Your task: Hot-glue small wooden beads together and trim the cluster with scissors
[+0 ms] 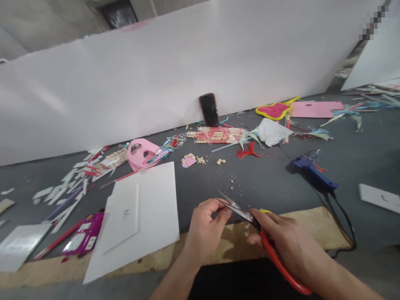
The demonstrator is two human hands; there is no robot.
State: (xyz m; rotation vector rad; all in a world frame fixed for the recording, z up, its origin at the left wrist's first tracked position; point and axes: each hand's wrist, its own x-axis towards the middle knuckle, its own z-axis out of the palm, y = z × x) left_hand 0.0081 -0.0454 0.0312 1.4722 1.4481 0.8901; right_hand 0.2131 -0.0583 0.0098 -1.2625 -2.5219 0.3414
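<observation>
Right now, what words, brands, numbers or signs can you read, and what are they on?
I can't read any for certain.
Small white rectangular card: dark handwriting, too blurred.
Flat white rectangular piece, far right: a red mark, unclear.
Shiny purple object with white patches: any print is too blurred.

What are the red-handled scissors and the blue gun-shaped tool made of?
Red-handled scissors: blades look like smooth metal, grey with a sheen; handles maybe plastic, smooth and evenly red. Blue gun-shaped tool: probably hard plastic, fairly dull, judging by its moulded shape.
</observation>
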